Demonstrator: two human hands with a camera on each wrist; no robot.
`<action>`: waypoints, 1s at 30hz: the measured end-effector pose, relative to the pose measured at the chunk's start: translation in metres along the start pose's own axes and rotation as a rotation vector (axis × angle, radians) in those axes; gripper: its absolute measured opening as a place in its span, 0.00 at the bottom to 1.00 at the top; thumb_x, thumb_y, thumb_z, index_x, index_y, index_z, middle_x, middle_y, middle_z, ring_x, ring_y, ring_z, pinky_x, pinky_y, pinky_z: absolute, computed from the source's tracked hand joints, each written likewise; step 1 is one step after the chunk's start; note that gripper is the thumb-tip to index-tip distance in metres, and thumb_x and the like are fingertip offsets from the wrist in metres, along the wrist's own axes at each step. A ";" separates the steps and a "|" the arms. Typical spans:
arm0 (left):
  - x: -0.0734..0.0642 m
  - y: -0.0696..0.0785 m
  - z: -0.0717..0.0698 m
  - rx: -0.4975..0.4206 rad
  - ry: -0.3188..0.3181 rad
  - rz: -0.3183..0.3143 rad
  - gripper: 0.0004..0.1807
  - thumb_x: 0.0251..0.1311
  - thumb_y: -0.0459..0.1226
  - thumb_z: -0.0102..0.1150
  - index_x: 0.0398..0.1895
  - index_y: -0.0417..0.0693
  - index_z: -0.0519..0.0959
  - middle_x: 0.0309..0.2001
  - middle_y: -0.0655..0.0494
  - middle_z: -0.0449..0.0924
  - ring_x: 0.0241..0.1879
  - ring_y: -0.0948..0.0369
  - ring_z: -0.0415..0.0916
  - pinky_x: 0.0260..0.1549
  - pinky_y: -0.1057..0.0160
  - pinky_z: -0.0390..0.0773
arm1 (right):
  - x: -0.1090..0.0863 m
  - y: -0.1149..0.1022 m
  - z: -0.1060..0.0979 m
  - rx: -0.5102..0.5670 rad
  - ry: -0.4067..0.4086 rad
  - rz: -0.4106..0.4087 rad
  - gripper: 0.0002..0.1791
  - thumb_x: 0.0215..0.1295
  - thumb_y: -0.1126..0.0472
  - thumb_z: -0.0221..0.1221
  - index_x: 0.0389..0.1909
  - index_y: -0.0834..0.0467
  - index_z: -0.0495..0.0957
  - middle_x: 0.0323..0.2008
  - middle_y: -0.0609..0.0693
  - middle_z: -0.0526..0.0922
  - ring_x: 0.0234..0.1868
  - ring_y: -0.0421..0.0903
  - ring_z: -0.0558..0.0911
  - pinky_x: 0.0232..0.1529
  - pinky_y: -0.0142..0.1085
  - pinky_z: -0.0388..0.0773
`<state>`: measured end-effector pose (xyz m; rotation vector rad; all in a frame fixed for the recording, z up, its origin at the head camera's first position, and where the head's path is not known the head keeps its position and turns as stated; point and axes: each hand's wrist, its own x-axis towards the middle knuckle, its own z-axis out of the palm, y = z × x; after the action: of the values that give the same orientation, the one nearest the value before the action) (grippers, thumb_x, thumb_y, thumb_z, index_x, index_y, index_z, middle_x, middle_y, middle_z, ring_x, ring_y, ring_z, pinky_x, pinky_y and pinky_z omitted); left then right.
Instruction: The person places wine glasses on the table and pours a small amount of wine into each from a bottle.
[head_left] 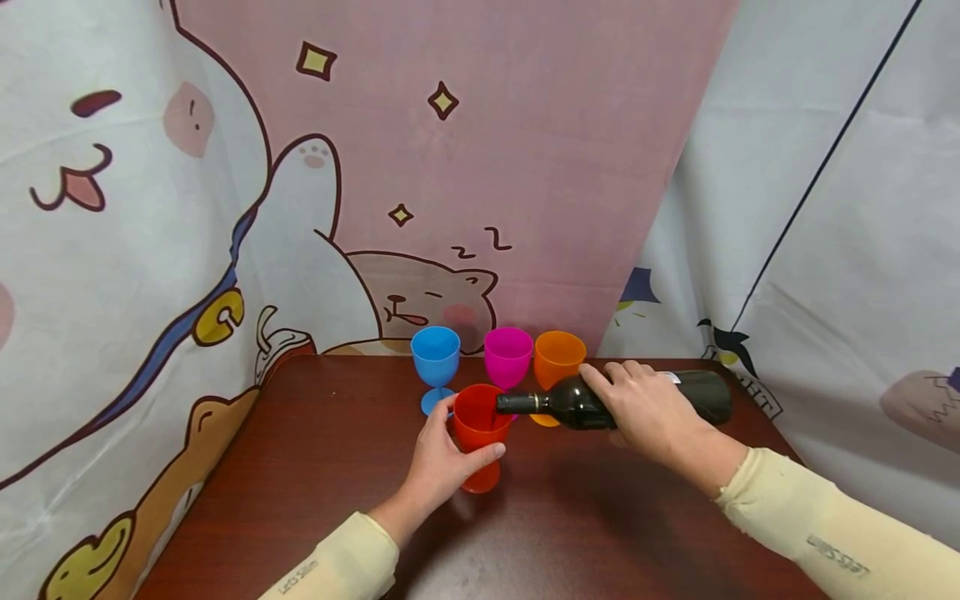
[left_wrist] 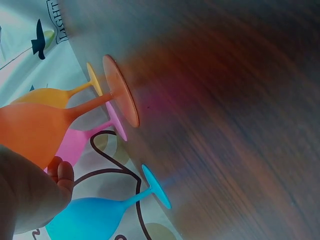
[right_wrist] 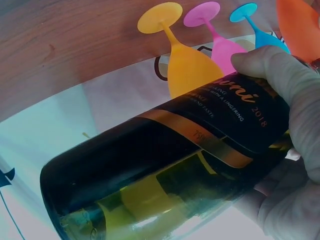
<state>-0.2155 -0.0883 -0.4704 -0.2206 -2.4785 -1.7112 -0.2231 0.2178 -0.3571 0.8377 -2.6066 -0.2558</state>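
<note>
My left hand (head_left: 442,458) grips a red plastic goblet (head_left: 480,433) by its bowl, thumb on the near side and fingers round the left. In the left wrist view the stem and round foot of that goblet (left_wrist: 95,102) show, while its rim is out of frame. With my right hand (head_left: 648,408) I hold a dark wine bottle (head_left: 585,406) round its body, lying nearly level. Its neck reaches left over the red rim, and a thin dark stream runs from the mouth into the bowl. The label (right_wrist: 240,107) and a gold band show in the right wrist view.
Behind the red goblet stand a blue goblet (head_left: 435,357), a pink goblet (head_left: 508,357) and an orange goblet (head_left: 558,357), in a row near the back of the brown table (head_left: 322,492). The bottle partly covers the orange one. A cartoon-printed cloth (head_left: 540,167) hangs behind.
</note>
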 end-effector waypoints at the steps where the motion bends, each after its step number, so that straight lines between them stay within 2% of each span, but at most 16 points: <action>1: 0.000 0.000 0.000 0.002 0.000 0.004 0.52 0.51 0.50 0.85 0.76 0.51 0.65 0.66 0.52 0.79 0.64 0.50 0.78 0.58 0.46 0.86 | 0.000 0.000 0.000 -0.001 -0.004 0.001 0.55 0.36 0.52 0.89 0.68 0.59 0.73 0.47 0.62 0.85 0.49 0.63 0.86 0.54 0.58 0.87; 8: 0.000 0.001 0.001 -0.007 -0.005 -0.009 0.51 0.51 0.50 0.84 0.76 0.52 0.65 0.66 0.52 0.79 0.64 0.50 0.78 0.58 0.45 0.86 | 0.000 0.001 -0.002 -0.004 -0.011 0.000 0.54 0.36 0.52 0.88 0.68 0.59 0.72 0.47 0.62 0.85 0.49 0.63 0.86 0.55 0.58 0.87; 19: 0.000 0.000 0.001 -0.001 -0.003 0.004 0.51 0.51 0.50 0.84 0.76 0.50 0.65 0.66 0.50 0.79 0.64 0.48 0.78 0.58 0.44 0.85 | -0.001 0.001 -0.002 -0.004 -0.002 0.005 0.53 0.36 0.53 0.88 0.66 0.58 0.72 0.45 0.61 0.84 0.48 0.62 0.86 0.53 0.58 0.87; 22: -0.001 0.000 0.001 -0.004 -0.003 -0.005 0.51 0.51 0.50 0.85 0.76 0.51 0.65 0.66 0.52 0.79 0.64 0.49 0.78 0.58 0.45 0.85 | -0.003 0.001 -0.002 0.004 -0.007 0.015 0.53 0.37 0.53 0.88 0.66 0.58 0.72 0.45 0.61 0.84 0.48 0.62 0.86 0.51 0.58 0.88; 26: -0.001 0.001 0.002 -0.006 -0.002 -0.012 0.51 0.51 0.51 0.84 0.76 0.53 0.65 0.66 0.53 0.79 0.64 0.51 0.77 0.59 0.46 0.85 | -0.005 0.001 0.001 0.028 -0.015 0.040 0.51 0.36 0.53 0.87 0.64 0.57 0.73 0.44 0.60 0.85 0.46 0.61 0.85 0.43 0.57 0.89; 30: -0.001 0.001 0.002 -0.017 -0.002 -0.006 0.51 0.52 0.51 0.84 0.76 0.53 0.65 0.66 0.53 0.79 0.64 0.51 0.78 0.57 0.47 0.87 | -0.006 0.001 0.007 0.096 -0.028 0.069 0.50 0.35 0.54 0.87 0.64 0.58 0.75 0.43 0.58 0.87 0.45 0.58 0.86 0.39 0.55 0.89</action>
<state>-0.2142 -0.0857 -0.4703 -0.2162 -2.4691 -1.7363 -0.2217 0.2225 -0.3654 0.7797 -2.6863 -0.1246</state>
